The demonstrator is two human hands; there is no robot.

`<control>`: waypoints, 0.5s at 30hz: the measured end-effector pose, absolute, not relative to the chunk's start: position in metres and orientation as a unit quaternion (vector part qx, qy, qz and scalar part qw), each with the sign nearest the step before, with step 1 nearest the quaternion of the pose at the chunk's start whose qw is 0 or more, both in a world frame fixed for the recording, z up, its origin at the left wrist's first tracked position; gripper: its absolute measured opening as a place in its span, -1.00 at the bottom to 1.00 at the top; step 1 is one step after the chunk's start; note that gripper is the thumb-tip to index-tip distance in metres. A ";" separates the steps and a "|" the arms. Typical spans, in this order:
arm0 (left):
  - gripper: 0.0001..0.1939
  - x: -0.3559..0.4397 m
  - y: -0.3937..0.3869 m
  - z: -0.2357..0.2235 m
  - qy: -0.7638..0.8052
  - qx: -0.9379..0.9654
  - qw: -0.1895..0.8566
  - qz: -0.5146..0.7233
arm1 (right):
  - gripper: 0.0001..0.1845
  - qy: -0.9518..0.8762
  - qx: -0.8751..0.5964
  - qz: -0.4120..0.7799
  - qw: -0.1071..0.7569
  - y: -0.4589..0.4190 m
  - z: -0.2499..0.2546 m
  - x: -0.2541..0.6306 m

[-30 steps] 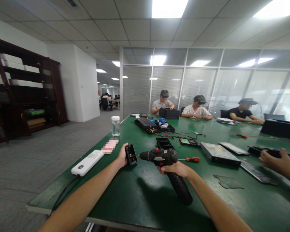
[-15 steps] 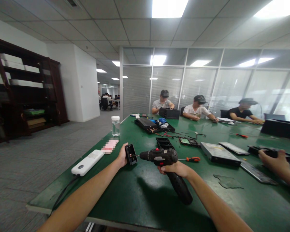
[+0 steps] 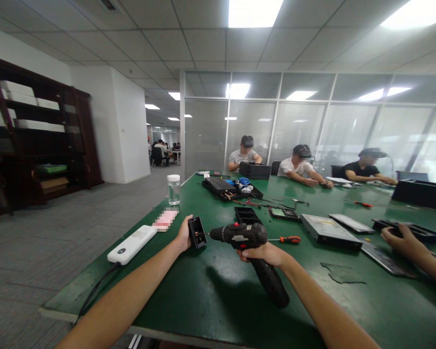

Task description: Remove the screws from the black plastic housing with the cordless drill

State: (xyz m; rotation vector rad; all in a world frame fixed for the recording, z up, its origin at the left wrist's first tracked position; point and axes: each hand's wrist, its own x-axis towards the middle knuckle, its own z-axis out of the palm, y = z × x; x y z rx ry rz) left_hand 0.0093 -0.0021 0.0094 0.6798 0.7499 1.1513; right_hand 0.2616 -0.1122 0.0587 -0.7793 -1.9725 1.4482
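Note:
My left hand grips a small open black plastic box by its left side, tilted with its hollow facing right. Wrapped round a black cordless drill is my right hand, its grip slanting down toward me. The drill lies level, its chuck pointing left, and the thin bit reaches into the box's hollow. Whether the bit sits in a screw is too small to tell. Behind the drill is an orange-and-black screwdriver, with a black plastic frame just beyond.
On the green table are a white power strip, a clear jar, a metal drive, a glass shard and a black case with loose parts. At right a co-worker's hand holds a black part; several people sit across.
My hands, the drill and the box hold nearly the same position. The co-worker's hand at right has shifted slightly left, and a person across the table has leaned with their arms further forward.

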 end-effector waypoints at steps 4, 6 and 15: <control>-0.69 0.010 -0.003 0.011 0.350 0.296 0.719 0.523 | -0.71 -0.733 -0.287 0.545 0.288 -0.112 0.060 0.261; -0.68 0.010 -0.004 0.011 0.355 0.292 0.716 0.526 | -0.70 -0.732 -0.289 0.547 0.288 -0.112 0.060 0.260; -0.67 0.008 0.001 0.006 0.334 0.316 0.720 0.520 | -0.70 -0.734 -0.287 0.547 0.282 -0.112 0.059 0.262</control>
